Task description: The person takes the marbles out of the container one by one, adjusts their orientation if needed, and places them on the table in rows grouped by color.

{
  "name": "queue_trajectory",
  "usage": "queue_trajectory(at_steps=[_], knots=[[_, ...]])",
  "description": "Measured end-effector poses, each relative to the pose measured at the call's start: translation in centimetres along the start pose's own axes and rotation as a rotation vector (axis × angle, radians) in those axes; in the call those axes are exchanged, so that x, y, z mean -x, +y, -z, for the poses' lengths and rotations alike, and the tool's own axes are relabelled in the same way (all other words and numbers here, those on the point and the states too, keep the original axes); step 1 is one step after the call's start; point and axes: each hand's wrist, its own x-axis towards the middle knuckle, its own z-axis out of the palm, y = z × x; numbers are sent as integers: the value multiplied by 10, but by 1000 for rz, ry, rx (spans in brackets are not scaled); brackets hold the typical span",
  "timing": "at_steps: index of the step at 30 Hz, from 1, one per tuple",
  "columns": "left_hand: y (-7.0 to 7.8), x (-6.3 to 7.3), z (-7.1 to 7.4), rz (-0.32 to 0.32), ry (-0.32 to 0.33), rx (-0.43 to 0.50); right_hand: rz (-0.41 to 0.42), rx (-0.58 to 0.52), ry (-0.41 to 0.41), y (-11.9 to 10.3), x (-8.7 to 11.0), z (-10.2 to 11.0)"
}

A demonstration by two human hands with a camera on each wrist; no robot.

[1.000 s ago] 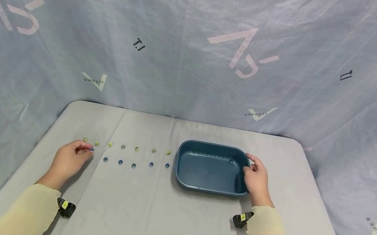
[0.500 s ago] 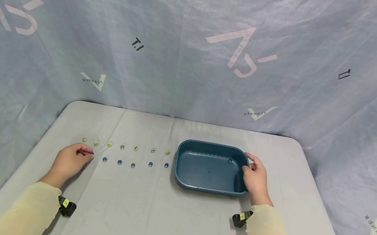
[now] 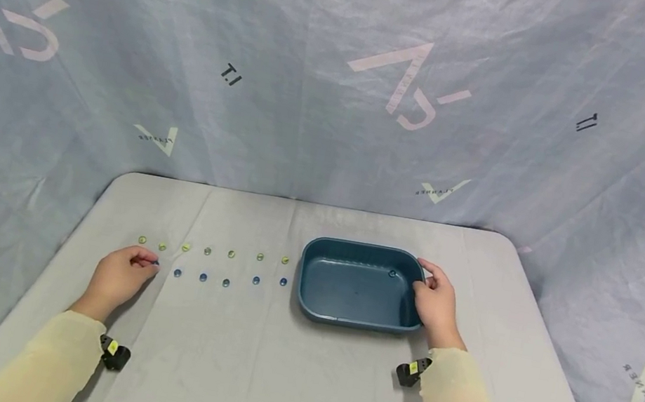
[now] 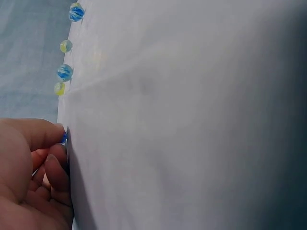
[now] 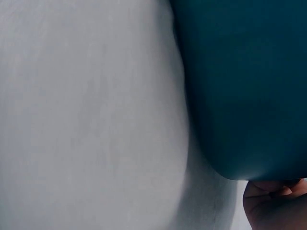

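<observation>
Between thumb and fingers, my left hand [image 3: 120, 275] pinches a blue marble [image 4: 64, 138] low over the table, at the left end of a row of blue marbles [image 3: 203, 277]. Behind that row runs a second line of yellow-green marbles [image 3: 207, 251]. My right hand [image 3: 438, 306] grips the right end of a dark teal basin [image 3: 341, 321], thumb over the rim and fingers outside. Inside the basin, toward its back right, lies a single marble [image 3: 392, 274]. The right wrist view shows the basin's outer wall [image 5: 249, 96] with the fingers at its corner.
A pale cloth covers the table [image 3: 205, 366], and a grey-blue curtain [image 3: 291, 82] hangs behind and at both sides. The basin stands just right of the marble rows. A small black camera [image 3: 115, 356] sits on the left wrist, another camera [image 3: 409, 374] on the right.
My left hand has come slightly nearer and lower with the blue marble, from beside the yellow-green row to the blue row's line. The right hand keeps its hold on the basin.
</observation>
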Motion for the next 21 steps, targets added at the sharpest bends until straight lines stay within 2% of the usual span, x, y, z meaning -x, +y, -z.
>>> queue_trajectory(at_steps=[12, 16, 21], knots=[[3, 2, 1, 9, 11, 20, 9, -7, 0, 0, 1, 0], [3, 2, 3, 14, -3, 31, 6, -12, 0, -1, 1, -1], [8, 1, 9, 43, -6, 49, 12, -13, 3, -2, 0, -1]])
